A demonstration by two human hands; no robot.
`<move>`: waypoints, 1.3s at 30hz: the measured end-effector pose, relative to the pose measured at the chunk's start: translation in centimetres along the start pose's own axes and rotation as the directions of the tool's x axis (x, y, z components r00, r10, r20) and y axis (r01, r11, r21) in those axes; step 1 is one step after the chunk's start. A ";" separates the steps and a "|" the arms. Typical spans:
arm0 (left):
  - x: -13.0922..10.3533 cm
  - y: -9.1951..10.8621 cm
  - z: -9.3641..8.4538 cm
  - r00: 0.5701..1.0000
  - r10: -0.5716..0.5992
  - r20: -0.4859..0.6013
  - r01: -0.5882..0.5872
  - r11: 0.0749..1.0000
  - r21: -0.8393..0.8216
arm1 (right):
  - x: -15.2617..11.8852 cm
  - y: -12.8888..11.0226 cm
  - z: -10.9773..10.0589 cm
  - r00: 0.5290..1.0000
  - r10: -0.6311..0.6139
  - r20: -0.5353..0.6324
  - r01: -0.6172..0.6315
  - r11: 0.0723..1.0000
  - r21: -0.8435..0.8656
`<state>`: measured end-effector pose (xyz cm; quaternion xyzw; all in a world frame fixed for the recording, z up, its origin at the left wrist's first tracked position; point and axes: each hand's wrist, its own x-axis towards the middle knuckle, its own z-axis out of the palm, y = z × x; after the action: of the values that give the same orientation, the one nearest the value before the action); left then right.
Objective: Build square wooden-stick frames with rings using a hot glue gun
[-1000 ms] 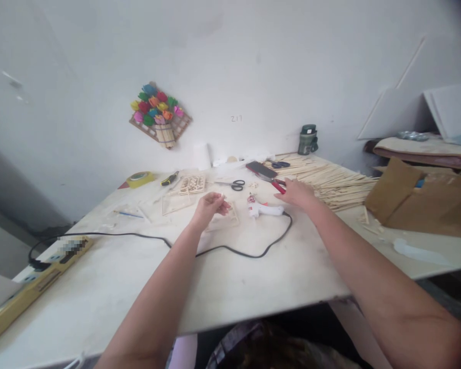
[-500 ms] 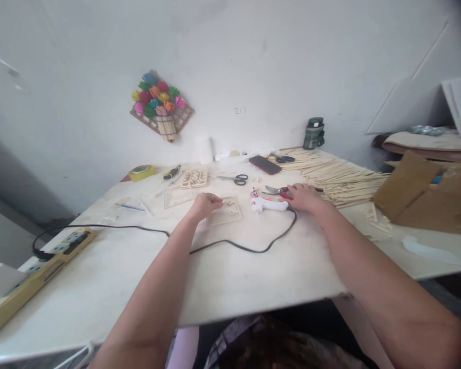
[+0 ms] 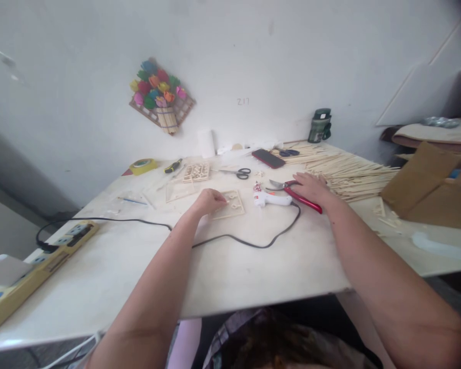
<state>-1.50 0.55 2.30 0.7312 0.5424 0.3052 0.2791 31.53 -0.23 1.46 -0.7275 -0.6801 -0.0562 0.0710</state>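
Note:
My left hand (image 3: 212, 201) is closed in a pinch at the left side of a small square wooden frame (image 3: 236, 212); what its fingertips hold is too small to make out. Over the upper handle of the red pruning shears (image 3: 305, 200) lies my right hand (image 3: 310, 186), its fingers stretched out flat. The shears' blades point left, slightly parted. Just left of them, the white glue gun (image 3: 274, 199) rests on the table with its black cord running toward me.
Thin wooden sticks (image 3: 353, 177) are spread at the right beside a cardboard box (image 3: 426, 187). Behind the frame lie scissors (image 3: 243, 173), a phone (image 3: 268, 158) and a wooden lattice piece (image 3: 196, 172). A yellow power strip (image 3: 57, 259) is at the left.
The red shears have turned, their handles now angled toward me and more visible. My right hand has shifted slightly, up off the lower handle. My left hand stays at the frame. The view has shifted slightly.

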 end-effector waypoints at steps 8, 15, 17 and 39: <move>0.5 -0.7 0.2 0.998 0.043 0.041 -0.044 0.999 0.022 | -0.1 -0.3 0.0 0.998 0.004 -0.067 0.000 0.998 0.063; 0.3 -0.4 0.1 0.997 0.027 0.072 -0.027 1.000 0.011 | -0.1 -0.3 0.1 0.999 0.018 -0.040 -0.015 0.997 0.082; 0.5 -0.6 0.1 0.996 0.026 0.081 -0.026 1.000 0.002 | 0.0 -0.3 0.1 0.999 0.022 -0.036 -0.019 0.996 0.084; 0.4 0.2 -0.3 0.984 0.073 0.164 -0.104 0.976 0.192 | -0.1 -0.3 0.3 0.979 0.032 -0.201 -0.016 0.997 0.078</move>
<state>-1.49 0.94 2.73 0.8008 0.5136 0.2031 0.2319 31.22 -0.23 1.20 -0.7229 -0.6623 -0.1032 0.1679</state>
